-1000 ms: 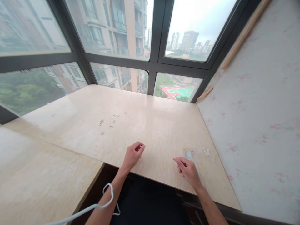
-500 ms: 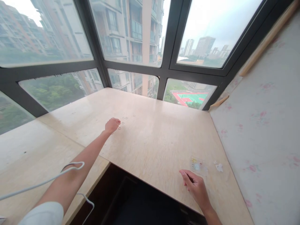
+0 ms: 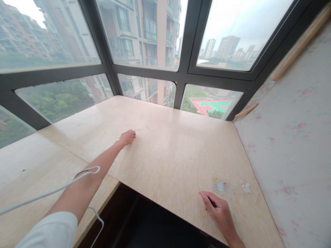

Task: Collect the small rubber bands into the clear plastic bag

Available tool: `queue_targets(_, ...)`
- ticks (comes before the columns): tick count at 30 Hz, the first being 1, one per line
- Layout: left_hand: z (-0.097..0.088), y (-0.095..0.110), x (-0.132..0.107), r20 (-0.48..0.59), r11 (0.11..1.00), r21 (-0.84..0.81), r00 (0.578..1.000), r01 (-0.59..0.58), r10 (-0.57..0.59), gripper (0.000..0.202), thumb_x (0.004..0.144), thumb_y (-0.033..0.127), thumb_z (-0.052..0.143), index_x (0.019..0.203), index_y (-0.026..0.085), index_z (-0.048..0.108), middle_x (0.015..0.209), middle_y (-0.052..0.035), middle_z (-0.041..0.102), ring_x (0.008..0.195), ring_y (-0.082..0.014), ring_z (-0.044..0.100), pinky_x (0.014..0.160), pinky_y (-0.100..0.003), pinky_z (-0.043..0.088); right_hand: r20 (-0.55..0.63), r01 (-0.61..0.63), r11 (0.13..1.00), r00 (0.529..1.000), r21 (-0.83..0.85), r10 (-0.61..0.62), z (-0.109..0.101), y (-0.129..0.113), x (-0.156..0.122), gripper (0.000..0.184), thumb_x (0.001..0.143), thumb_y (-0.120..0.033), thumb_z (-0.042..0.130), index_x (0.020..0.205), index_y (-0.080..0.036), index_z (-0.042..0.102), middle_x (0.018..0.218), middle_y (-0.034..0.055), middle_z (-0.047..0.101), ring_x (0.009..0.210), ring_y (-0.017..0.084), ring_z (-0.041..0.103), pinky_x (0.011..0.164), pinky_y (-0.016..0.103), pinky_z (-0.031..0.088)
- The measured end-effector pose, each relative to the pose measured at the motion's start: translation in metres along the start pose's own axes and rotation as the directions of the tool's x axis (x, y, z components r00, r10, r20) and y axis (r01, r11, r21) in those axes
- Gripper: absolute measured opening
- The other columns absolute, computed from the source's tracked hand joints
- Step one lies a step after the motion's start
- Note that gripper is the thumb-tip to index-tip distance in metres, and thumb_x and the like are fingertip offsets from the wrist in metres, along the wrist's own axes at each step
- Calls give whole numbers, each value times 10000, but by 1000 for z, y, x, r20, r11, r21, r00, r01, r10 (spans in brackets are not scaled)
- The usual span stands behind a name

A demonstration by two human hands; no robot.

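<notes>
My left hand (image 3: 128, 137) reaches far over the pale tabletop, its fingers closed low against the surface; whatever they hold, if anything, is hidden. Just beyond it lie several small thin rings, with one ring (image 3: 139, 130) close to the fingers and another ring (image 3: 147, 127) farther to the right. My right hand (image 3: 216, 208) rests near the front edge, thumb and fingers pressed together, and I cannot see what is between them. Close behind it is a small clear plastic case (image 3: 222, 186) with yellow and pale blue bits inside.
Small white pieces (image 3: 246, 187) lie right of the case, near the flowered wall (image 3: 292, 155). A white cable (image 3: 51, 193) passes across my left forearm. Dark window frames (image 3: 144, 72) border the pale tabletop (image 3: 165, 162) at the back. A dark gap opens below its front edge.
My left hand has moved slightly right, over where nearer rings lay, and now covers that spot. The right hand keeps its closed pose. The view has shifted a little.
</notes>
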State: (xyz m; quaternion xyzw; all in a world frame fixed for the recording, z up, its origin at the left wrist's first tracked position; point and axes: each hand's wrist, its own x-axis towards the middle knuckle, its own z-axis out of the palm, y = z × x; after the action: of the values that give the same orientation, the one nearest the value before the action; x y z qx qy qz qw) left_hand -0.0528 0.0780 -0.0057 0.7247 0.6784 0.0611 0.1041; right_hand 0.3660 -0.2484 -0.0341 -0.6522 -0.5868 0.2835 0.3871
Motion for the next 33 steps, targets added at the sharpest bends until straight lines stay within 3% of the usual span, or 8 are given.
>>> queue_targets(8,-2,15,-13,-56,995,-63,996,-76,73,89,760,144,492,824,184,540,947,-97,592,844,-234,573,747,-327,427,-8,-2,1000,1000,5,2,2,1,0,411,885,-514,517,852,-176,748,541,28,617,449,166,558,440,244,465)
queue_targets(15,-6,55,-31,-69,931,-271,970,-244,234,91,795,146,404,745,204,452,716,-22,538,697,-184,496,650,-287,383,-3,6,1000,1000,22,-6,1,-6,0,390,899,-485,506,805,-175,722,564,24,623,482,168,576,489,249,469)
queue_targets(20,2,109,-55,-80,820,-456,933,-346,350,112,839,221,371,762,196,448,747,-12,565,694,-154,498,640,-265,396,-1,19,999,1000,35,-19,0,-8,1,386,914,-468,489,820,-171,717,560,18,614,495,166,577,510,253,458)
queue_targets(26,48,190,-95,-66,675,-615,879,-409,472,159,885,262,342,813,186,462,769,-23,609,575,-110,484,575,-245,405,-26,28,998,999,58,-26,1,-10,2,372,920,-442,484,801,-170,709,545,9,602,500,158,576,520,248,439)
queue_targets(29,68,231,-116,-47,538,-744,834,-397,550,123,883,222,354,822,186,454,792,-25,634,510,-83,455,528,-224,387,-41,43,997,998,57,-41,1,-10,3,356,924,-411,484,799,-166,710,554,4,600,506,145,573,531,238,434)
queue_targets(33,79,280,-140,-90,428,-767,740,-478,666,116,818,115,400,796,181,492,733,-12,610,622,-107,521,596,-229,416,-51,61,996,997,58,-59,0,-11,3,364,929,-388,470,767,-163,705,557,-1,591,506,127,544,524,223,423)
